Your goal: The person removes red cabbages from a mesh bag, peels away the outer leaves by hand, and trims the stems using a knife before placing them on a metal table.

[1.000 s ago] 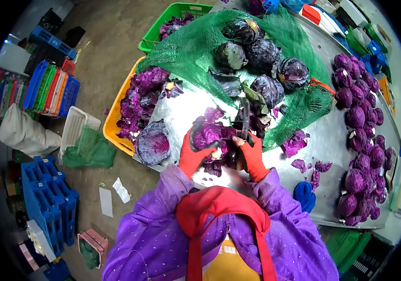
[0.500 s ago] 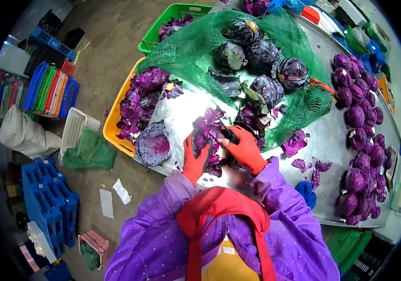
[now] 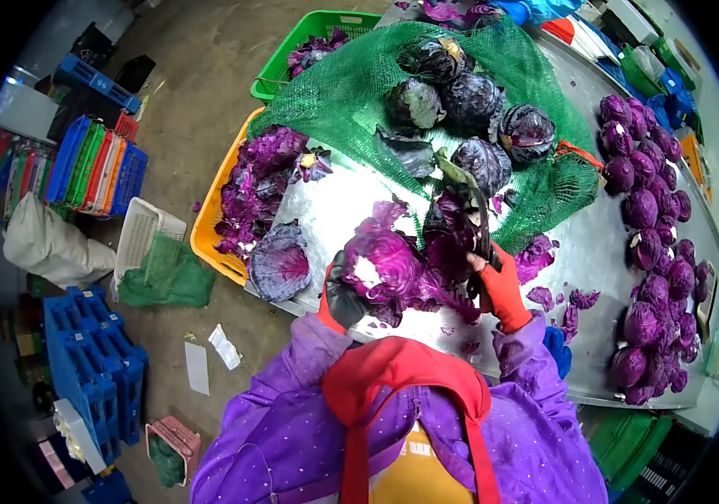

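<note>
My left hand (image 3: pixel 341 296), in a red glove with a black palm, grips a purple cabbage (image 3: pixel 383 267) from its left side. The cabbage's pale cut stem end faces up and left. In my right hand (image 3: pixel 500 287), gloved the same way, is a knife (image 3: pixel 484 220) with its dark, narrow blade pointing up, apart from the cabbage. Loose purple leaves (image 3: pixel 447 281) lie between the two hands. Beyond them, several untrimmed cabbages (image 3: pixel 473 101) with dark outer leaves rest on a green mesh bag (image 3: pixel 334 84).
An orange crate (image 3: pixel 215 239) full of leaves stands left of the metal table (image 3: pixel 582 336), beside a large loose leaf (image 3: pixel 279 262). A green crate (image 3: pixel 279 63) is behind it. Trimmed cabbages (image 3: pixel 645 210) line the table's right side. Another person's blue sleeve (image 3: pixel 544 10) shows at the far edge.
My right hand has moved right with the knife, away from the cabbage, and the blade now points up. The cabbage in my left hand shows its rounded side and cut stem.
</note>
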Tool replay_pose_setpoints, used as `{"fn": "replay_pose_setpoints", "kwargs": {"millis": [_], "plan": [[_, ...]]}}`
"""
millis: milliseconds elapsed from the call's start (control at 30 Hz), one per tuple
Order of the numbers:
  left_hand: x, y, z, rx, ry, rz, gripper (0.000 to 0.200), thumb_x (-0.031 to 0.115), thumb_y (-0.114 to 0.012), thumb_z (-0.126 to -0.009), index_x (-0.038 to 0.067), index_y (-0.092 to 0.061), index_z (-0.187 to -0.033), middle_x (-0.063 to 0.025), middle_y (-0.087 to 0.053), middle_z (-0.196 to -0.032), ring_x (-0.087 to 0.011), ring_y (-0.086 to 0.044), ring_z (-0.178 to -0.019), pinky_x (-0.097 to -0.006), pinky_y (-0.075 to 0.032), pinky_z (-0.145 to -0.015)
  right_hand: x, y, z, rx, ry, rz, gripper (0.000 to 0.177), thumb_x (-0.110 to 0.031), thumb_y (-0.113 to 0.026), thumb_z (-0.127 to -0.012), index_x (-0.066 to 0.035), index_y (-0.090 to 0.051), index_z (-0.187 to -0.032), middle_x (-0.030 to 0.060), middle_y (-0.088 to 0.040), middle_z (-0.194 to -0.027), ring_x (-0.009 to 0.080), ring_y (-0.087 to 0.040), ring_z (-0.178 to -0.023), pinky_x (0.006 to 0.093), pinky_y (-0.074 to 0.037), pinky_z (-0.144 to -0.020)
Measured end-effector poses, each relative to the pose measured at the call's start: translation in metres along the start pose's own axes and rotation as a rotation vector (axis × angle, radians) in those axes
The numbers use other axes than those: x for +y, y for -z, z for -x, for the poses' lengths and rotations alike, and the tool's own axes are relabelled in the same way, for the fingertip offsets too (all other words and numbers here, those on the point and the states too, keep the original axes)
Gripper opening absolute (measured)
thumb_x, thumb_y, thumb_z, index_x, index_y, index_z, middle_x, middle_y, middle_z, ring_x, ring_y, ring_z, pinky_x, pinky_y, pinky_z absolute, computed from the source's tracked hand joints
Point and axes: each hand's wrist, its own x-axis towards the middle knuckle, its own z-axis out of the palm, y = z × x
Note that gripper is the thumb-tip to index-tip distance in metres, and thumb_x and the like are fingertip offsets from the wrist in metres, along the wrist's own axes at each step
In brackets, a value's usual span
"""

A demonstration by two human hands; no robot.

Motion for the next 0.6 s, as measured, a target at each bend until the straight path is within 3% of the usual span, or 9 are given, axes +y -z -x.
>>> {"fn": "replay_pose_setpoints", "kwargs": {"millis": [33,133,233,267,400,500,567,600], "plan": [[-0.001,-0.017,0.001,0.019,-0.003,-0.005,0.069,0.056,-0.051,-0.089,0.017,-0.041,-0.144,-0.0122,-0.044,-0.145,-0.0372,-0.044,-0.131,-0.0617,-0.039,-0.105,0.001,0.0,0.003,-0.005,0.015,0.088,0.038,-0.016,-0.065,-0.09,0.0,-0.059,-0.123,-0.0015,-0.064,-0.094,0.0072,-0.054,-0.084,0.0252,-0.046,-0.077],[-0.004,-0.064,0.008,-0.037,0.002,0.01,0.077,0.064,-0.048,-0.087,0.018,-0.036,-0.148,-0.0138,-0.038,-0.149,-0.0397,-0.038,-0.135,-0.0653,-0.033,-0.106,-0.001,-0.01,0.011,-0.073,0.066,0.081,0.042,-0.012,-0.063,-0.092,-0.001,-0.055,-0.132,0.0011,-0.065,-0.106,0.0102,-0.054,-0.095,0.0277,-0.044,-0.088],[-0.005,-0.056,0.01,-0.053,0.045,0.087,0.078,0.064,-0.049,-0.086,0.018,-0.036,-0.147,-0.0143,-0.038,-0.149,-0.0399,-0.038,-0.135,-0.0641,-0.033,-0.108,-0.017,-0.027,0.017,-0.132,0.079,0.161,0.043,-0.013,-0.064,-0.092,-0.002,-0.054,-0.132,0.002,-0.065,-0.106,0.0095,-0.055,-0.095,0.0258,-0.045,-0.086],[-0.006,-0.054,0.009,-0.017,0.017,0.064,0.079,0.064,-0.05,-0.086,0.017,-0.036,-0.147,-0.0148,-0.037,-0.149,-0.0397,-0.038,-0.135,-0.0625,-0.033,-0.108,-0.01,-0.032,0.016,-0.136,0.108,0.058,0.042,-0.013,-0.064,-0.092,-0.002,-0.054,-0.131,0.0015,-0.065,-0.103,0.0091,-0.055,-0.092,0.025,-0.045,-0.083],[-0.005,-0.046,0.009,-0.097,0.009,0.066,0.085,0.061,-0.059,-0.083,0.014,-0.032,-0.149,-0.0146,-0.037,-0.149,-0.0378,-0.038,-0.135,-0.0606,-0.034,-0.11,-0.018,-0.039,0.019,-0.121,0.112,0.088,0.04,-0.014,-0.063,-0.093,-0.001,-0.054,-0.13,0.0018,-0.065,-0.103,0.0091,-0.055,-0.094,0.0261,-0.045,-0.085],[-0.007,-0.044,0.01,-0.112,-0.022,0.131,0.081,0.058,-0.059,-0.086,0.013,-0.032,-0.148,-0.0147,-0.039,-0.148,-0.0374,-0.04,-0.134,-0.0598,-0.034,-0.11,-0.027,-0.045,0.025,-0.097,0.2,0.128,0.041,-0.016,-0.06,-0.095,0.001,-0.052,-0.131,0.0077,-0.065,-0.11,0.0147,-0.058,-0.1,0.0286,-0.045,-0.089],[-0.01,-0.032,0.002,-0.261,0.021,0.379,0.076,0.056,-0.057,-0.088,0.012,-0.036,-0.146,-0.0147,-0.041,-0.146,-0.0372,-0.042,-0.133,-0.0602,-0.035,-0.108,-0.019,-0.049,0.026,-0.092,0.381,0.353,0.044,-0.019,-0.058,-0.095,0.001,-0.05,-0.133,0.0173,-0.06,-0.122,0.0259,-0.06,-0.108,0.0335,-0.046,-0.093],[-0.012,-0.046,0.002,-0.104,-0.067,0.194,0.071,0.053,-0.057,-0.09,0.011,-0.039,-0.144,-0.0144,-0.045,-0.143,-0.0362,-0.045,-0.13,-0.0603,-0.037,-0.107,-0.014,-0.055,0.024,-0.102,0.47,0.49,0.048,-0.023,-0.057,-0.095,0.0,-0.047,-0.136,0.0249,-0.053,-0.131,0.0366,-0.057,-0.115,0.0384,-0.045,-0.097]]}}
